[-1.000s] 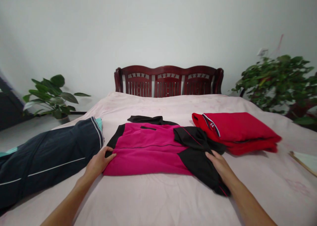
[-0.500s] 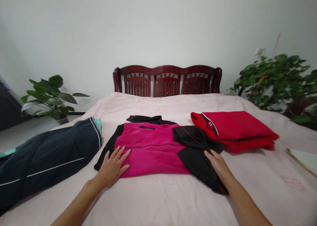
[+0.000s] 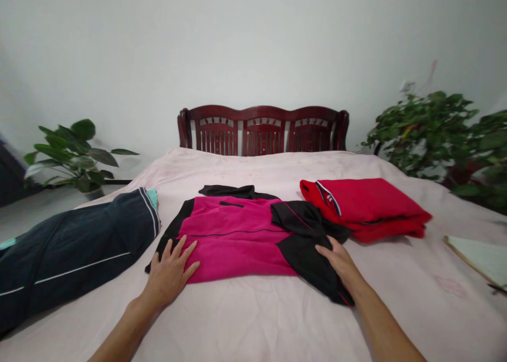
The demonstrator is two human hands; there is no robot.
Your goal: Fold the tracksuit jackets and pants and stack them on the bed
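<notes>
A magenta-and-black jacket [image 3: 233, 246] lies at the middle of a bed, one black sleeve folded across its front. The person's left hand [image 3: 170, 272] rests open on its lower left corner, fingers splayed, the forearm angled in from below. The right hand [image 3: 340, 264] lies open on the black sleeve, fingers together, clamping nothing. A folded red garment [image 3: 366, 209] sits just beside that sleeve, and rolled navy track trousers [image 3: 75, 251] lie near the left hand. Pale pink bedding [image 3: 253, 325] spreads below a dark red wooden headboard [image 3: 261, 132], between a potted plant [image 3: 69, 156] and a leafy shrub [image 3: 423, 135]. A pale flat book [image 3: 479, 259] lies at the right.
</notes>
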